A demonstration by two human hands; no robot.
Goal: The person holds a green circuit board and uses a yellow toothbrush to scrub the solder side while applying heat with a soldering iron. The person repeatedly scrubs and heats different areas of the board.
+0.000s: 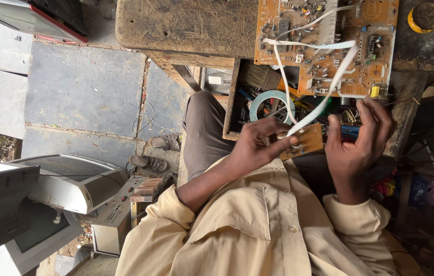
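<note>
L hand (255,145) fingers gripping small circuit board (301,143), R hand (357,140) raised beside, fingers prob. loose

Both forearms come up from the cream sleeves, hands close together. The left hand (255,148) is curled in a pinch, thumb pressed forward. The right hand (357,138) is half open, fingers spread and bent, palm facing the left.
</note>
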